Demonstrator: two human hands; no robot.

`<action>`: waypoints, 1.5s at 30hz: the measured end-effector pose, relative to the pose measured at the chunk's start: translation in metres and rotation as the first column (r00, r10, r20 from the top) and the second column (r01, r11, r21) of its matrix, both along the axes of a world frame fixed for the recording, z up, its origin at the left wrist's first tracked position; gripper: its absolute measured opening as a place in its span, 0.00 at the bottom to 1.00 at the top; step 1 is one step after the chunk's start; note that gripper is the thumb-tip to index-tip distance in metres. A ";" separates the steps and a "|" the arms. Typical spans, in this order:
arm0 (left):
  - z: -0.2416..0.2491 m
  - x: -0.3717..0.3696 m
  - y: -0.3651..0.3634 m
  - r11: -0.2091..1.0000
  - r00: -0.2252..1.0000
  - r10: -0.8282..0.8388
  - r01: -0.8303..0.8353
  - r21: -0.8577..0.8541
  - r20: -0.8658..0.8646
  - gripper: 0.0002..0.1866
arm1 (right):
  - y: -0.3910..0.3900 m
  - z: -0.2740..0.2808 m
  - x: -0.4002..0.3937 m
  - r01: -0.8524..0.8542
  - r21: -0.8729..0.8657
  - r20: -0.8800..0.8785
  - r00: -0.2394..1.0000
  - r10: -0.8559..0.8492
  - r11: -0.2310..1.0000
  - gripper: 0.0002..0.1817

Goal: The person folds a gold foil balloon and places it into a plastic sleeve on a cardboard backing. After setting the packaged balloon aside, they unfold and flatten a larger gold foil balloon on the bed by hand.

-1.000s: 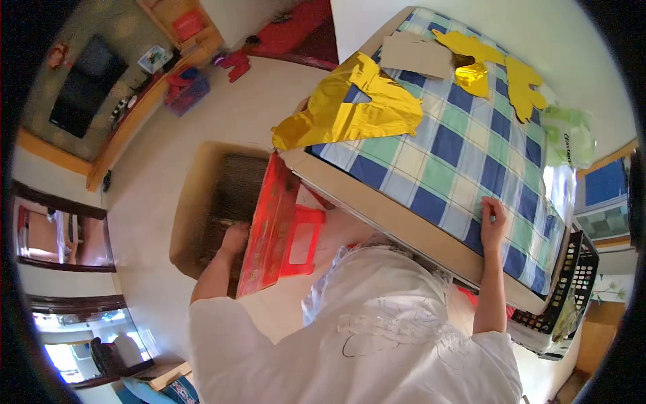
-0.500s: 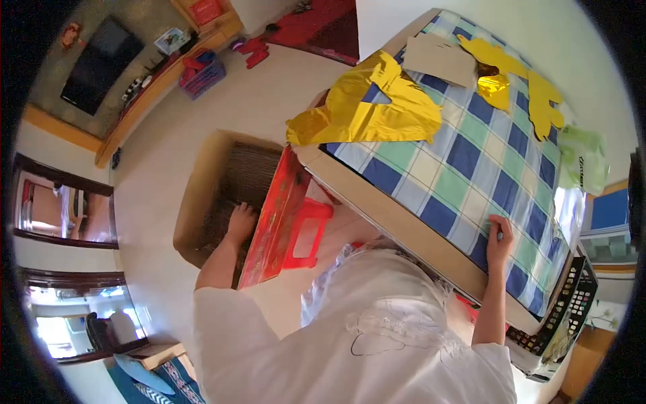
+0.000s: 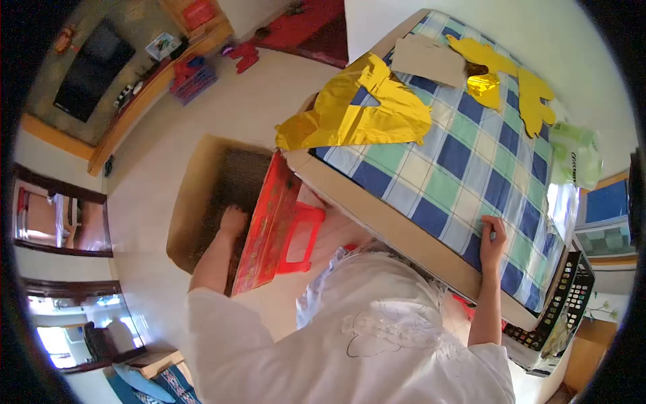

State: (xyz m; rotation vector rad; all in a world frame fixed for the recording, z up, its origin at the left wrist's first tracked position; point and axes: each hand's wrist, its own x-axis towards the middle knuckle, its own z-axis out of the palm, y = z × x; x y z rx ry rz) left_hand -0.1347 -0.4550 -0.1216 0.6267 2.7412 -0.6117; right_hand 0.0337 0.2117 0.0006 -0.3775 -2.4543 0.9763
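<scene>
My left hand (image 3: 233,221) reaches down into an open cardboard box (image 3: 183,209), whose near side is a red printed panel (image 3: 264,229). Its fingers are low in the dark inside of the box and blurred, so what they touch is not visible. On the checked tablecloth (image 3: 431,182), near the table's front edge, rests my right hand (image 3: 493,246). Its fingers are curled round a small grey-blue thing that I cannot make out. A shiny yellow foil sheet (image 3: 330,114) lies over the table's left corner, beside the box.
Farther back on the table are a piece of cardboard (image 3: 428,60), yellow cut-out shapes (image 3: 535,101) and a green plastic package (image 3: 577,155). A red stool (image 3: 303,236) stands between box and table. At the right are a black crate (image 3: 572,289) and a wall.
My left hand has shifted slightly within the box, and its fingers look less spread. The view has moved a little. My right hand stays in its place on the cloth.
</scene>
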 end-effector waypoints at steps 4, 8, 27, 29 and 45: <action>0.079 -0.006 0.029 0.917 0.917 0.398 -0.398 0.006 0.041 0.10 | -0.002 0.004 -0.002 0.044 -0.077 0.065 0.997 -0.039 0.996 0.06; 0.202 -0.028 0.134 0.920 0.895 0.359 -0.292 0.261 -0.265 0.07 | -0.005 0.003 -0.037 -0.127 -0.143 -0.013 0.992 0.126 0.982 0.08; 0.147 -0.090 0.427 0.288 0.828 -0.519 0.402 0.869 -0.211 0.25 | -0.023 0.014 -0.190 -0.361 0.142 -0.119 0.918 0.378 0.922 0.20; 0.150 -0.123 0.414 0.274 0.904 -0.350 0.349 0.896 -0.245 0.20 | -0.027 0.014 -0.195 -0.389 0.250 -0.059 0.908 0.415 0.887 0.25; 0.028 -0.449 0.222 0.387 0.908 0.416 -0.227 0.894 0.050 0.11 | -0.028 0.009 -0.195 -0.579 0.420 0.211 0.811 0.545 0.698 0.30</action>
